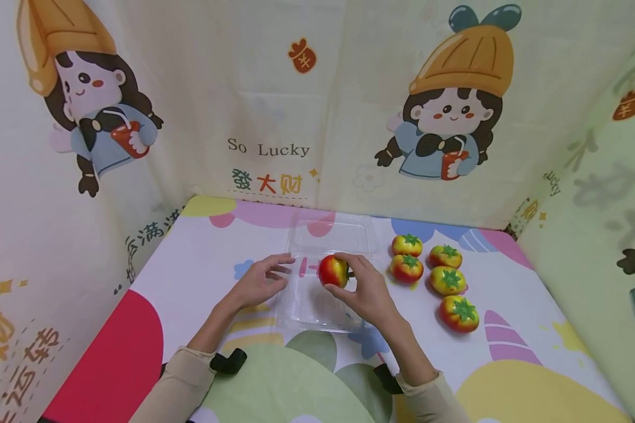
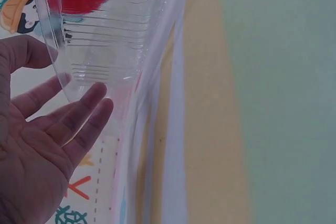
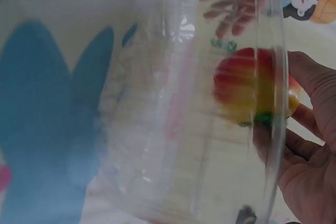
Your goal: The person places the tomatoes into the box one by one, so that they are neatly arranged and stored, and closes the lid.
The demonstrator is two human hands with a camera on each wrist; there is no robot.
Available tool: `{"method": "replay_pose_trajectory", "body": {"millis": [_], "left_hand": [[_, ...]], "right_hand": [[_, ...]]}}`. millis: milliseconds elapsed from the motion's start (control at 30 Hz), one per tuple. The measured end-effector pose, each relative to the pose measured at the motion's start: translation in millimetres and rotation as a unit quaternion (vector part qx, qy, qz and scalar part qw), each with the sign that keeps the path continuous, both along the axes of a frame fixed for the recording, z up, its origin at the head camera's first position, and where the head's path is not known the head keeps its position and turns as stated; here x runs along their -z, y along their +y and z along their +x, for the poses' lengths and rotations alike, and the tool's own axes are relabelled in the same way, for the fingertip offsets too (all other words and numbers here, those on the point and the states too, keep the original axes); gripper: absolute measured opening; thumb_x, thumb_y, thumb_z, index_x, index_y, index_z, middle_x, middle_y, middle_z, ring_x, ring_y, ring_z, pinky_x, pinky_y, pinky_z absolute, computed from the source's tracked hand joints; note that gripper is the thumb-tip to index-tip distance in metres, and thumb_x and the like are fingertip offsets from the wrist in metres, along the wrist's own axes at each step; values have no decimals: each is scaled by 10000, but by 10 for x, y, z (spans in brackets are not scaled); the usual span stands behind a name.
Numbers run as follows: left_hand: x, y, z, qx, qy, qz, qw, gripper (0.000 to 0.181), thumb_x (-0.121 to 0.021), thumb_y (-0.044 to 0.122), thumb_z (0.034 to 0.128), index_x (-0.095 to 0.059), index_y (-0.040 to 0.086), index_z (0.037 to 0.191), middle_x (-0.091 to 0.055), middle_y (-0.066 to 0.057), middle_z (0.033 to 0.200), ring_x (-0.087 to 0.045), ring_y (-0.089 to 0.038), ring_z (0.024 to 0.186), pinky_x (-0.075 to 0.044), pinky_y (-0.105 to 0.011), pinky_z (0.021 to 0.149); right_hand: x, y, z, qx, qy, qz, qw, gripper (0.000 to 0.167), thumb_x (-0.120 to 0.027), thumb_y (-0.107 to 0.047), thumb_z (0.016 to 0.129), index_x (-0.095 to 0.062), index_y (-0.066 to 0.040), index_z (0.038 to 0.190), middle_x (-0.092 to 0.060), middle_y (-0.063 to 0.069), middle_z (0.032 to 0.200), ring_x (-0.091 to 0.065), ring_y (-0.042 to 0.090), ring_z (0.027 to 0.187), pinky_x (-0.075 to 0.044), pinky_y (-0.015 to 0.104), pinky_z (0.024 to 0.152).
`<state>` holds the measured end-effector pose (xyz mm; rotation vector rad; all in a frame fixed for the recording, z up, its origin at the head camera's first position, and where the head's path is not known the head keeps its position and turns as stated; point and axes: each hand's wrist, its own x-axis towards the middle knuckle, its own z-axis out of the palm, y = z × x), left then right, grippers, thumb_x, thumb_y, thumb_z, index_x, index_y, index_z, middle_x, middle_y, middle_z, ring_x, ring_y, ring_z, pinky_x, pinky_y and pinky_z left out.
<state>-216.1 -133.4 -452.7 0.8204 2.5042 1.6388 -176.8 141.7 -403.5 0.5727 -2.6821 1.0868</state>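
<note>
My right hand (image 1: 369,294) holds a red-and-yellow tomato (image 1: 331,271) between thumb and fingers, its green leafy top turned to the right. The tomato is over a clear plastic clamshell box (image 1: 317,314) whose lid (image 1: 330,234) lies folded back at the far side. Through the box wall, the right wrist view shows the same tomato (image 3: 244,87). At the box's left edge, my left hand (image 1: 264,282) has its fingers spread and slightly bent, holding nothing. Those fingers (image 2: 86,106) are close by the clear wall in the left wrist view; whether they touch it I cannot tell.
Several similar tomatoes stand in two rough columns to the right of the box, among them a near one (image 1: 459,314) and a far one (image 1: 407,245). A patterned cloth (image 1: 413,376) covers the table. Printed curtains (image 1: 349,117) enclose the back and sides.
</note>
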Motion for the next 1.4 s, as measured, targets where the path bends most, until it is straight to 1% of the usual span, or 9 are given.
{"method": "replay_pose_trajectory", "body": {"millis": [133, 200, 500, 700, 800, 933, 1133, 1400], "left_hand": [[8, 7, -20, 19, 184, 63, 9998, 424, -634, -30, 926, -605, -69, 1347, -449, -256, 1543, -684, -390, 1134, -563, -522, 965], [11, 6, -24, 21, 242, 64, 9997, 418, -635, -36, 924, -611, -72, 1340, -450, -264, 1540, -689, -389, 1122, -566, -520, 959], [10, 3, -22, 26, 356, 78, 9993, 409, -639, -29, 929, -623, -57, 1336, -469, -257, 1529, -686, -362, 1138, -549, -533, 986], [1, 5, -21, 85, 388, 68, 9992, 413, -648, -31, 934, -615, -62, 1344, -454, -247, 1545, -667, -374, 1174, -536, -551, 1001], [-4, 5, -20, 90, 385, 59, 9992, 412, -647, -30, 936, -617, -55, 1346, -453, -241, 1548, -667, -370, 1175, -537, -547, 1001], [-4, 1, -19, 94, 384, 78, 9992, 409, -643, -29, 937, -624, -42, 1345, -457, -238, 1546, -667, -370, 1175, -537, -547, 1001], [7, -7, -22, 90, 402, 61, 9991, 409, -646, -26, 939, -625, -35, 1347, -461, -236, 1545, -670, -372, 1165, -538, -545, 998], [7, -11, -23, 154, 431, 88, 9989, 417, -649, -19, 940, -622, -27, 1356, -458, -234, 1547, -667, -366, 1171, -547, -528, 990]], "right_hand": [[35, -70, -8, -25, -74, -55, 10000, 646, -881, -233, 808, -590, -160, 1380, -638, 83, 1294, -635, 262, 1114, -610, 470, 888], [48, -101, -12, -8, -94, -66, 9999, 653, -886, -228, 801, -591, -155, 1379, -640, 85, 1292, -632, 265, 1116, -609, 472, 889], [111, -226, -69, -104, -19, -26, 9999, 640, -886, -237, 802, -595, -126, 1361, -649, 93, 1263, -640, 257, 1076, -609, 455, 892], [169, -309, -110, -130, -14, 1, 9999, 632, -875, -244, 817, -584, -108, 1361, -647, 101, 1243, -640, 258, 1053, -610, 442, 890], [197, -349, -135, -112, 14, 53, 9999, 630, -873, -252, 818, -585, -108, 1359, -649, 98, 1236, -641, 250, 1045, -611, 411, 890], [208, -396, -143, -20, -79, 121, 9999, 632, -867, -274, 823, -582, -120, 1366, -648, 91, 1258, -640, 249, 1072, -605, 391, 905], [242, -450, -146, 95, -270, 144, 9995, 628, -857, -283, 834, -574, -133, 1374, -642, 104, 1275, -632, 280, 1107, -588, 435, 946], [274, -483, -174, 53, -335, 162, 9993, 636, -854, -275, 838, -566, -116, 1383, -634, 113, 1292, -630, 291, 1124, -579, 450, 965]]}}
